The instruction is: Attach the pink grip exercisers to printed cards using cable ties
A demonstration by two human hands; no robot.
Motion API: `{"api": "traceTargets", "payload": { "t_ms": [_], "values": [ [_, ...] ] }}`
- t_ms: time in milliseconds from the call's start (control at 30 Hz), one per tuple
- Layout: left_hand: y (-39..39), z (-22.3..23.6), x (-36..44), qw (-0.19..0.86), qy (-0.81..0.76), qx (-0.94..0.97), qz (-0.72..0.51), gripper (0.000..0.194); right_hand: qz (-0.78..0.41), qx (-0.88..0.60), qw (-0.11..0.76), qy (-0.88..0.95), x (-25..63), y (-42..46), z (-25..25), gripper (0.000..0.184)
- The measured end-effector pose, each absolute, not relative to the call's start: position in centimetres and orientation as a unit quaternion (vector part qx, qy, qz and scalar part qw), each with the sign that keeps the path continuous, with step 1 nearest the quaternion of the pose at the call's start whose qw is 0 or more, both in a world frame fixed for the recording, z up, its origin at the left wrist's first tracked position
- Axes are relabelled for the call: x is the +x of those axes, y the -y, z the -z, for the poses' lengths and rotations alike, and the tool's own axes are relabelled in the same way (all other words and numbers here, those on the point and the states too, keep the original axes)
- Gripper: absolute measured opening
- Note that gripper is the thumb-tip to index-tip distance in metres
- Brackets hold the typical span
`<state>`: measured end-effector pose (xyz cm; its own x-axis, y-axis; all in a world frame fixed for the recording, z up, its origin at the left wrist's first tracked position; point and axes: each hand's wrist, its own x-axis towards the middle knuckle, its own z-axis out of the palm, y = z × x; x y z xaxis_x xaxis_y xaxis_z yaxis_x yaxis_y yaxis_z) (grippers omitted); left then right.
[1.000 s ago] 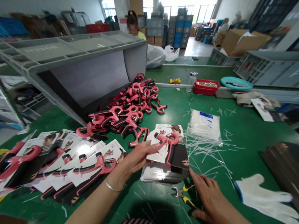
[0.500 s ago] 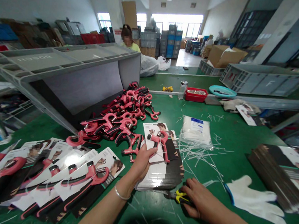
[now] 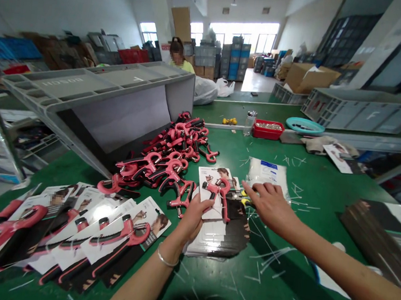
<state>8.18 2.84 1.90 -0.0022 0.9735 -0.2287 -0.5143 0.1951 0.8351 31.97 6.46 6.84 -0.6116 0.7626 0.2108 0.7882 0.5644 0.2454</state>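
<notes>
My left hand (image 3: 193, 218) is closed on a printed backing card (image 3: 207, 175) with a pink-and-black hand grip strengthener (image 3: 223, 190) lying on it; the thumb presses near the strengthener's handles. Underneath is a stack of similar cards (image 3: 212, 244). My right hand (image 3: 269, 205) is closed round yellow-and-black cutting pliers (image 3: 246, 199), mostly hidden by the fingers. The pliers' jaws point left, close to the strengthener's right side. Behind my right hand lies a clear bag of white cable ties (image 3: 268, 172), with loose ties scattered about it.
A heap of grip strengtheners (image 3: 174, 161) spills from a tipped grey crate (image 3: 122, 79). Carded strengtheners (image 3: 123, 237) overlap at left. At right are a card stack (image 3: 373, 240) and a white glove (image 3: 333, 278), partly under my forearm. A red tray (image 3: 267, 130) stands farther back.
My right hand has lifted the pliers from the table beside the card stack and brought them up and forward to the strengthener's right side. My left hand keeps its hold.
</notes>
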Motion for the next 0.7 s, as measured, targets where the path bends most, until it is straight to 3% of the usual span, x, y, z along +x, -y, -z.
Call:
{"api": "traceTargets", "payload": {
  "t_ms": [200,367,567,700],
  "values": [
    [-2.9,-2.3,8.3,0.663,-0.408,0.253,-0.574,0.048,0.229,-0.393,0.023,0.890,30.2,-7.5,-6.9,0.070],
    [-3.1,-1.9,8.2,0.658,-0.417,0.257,-0.572,0.042,0.139,-0.379,0.052,0.913,29.8,-8.5,-7.4,0.069],
    [-3.1,-2.1,8.1,0.665,-0.399,0.262,-0.575,0.043,0.066,-0.363,-0.022,0.929,30.1,-9.6,-6.9,0.046],
    [-2.7,-2.4,8.1,0.674,-0.385,0.237,-0.584,0.034,-0.014,-0.345,0.014,0.938,30.0,-7.7,-6.4,0.043]
  ]
}}
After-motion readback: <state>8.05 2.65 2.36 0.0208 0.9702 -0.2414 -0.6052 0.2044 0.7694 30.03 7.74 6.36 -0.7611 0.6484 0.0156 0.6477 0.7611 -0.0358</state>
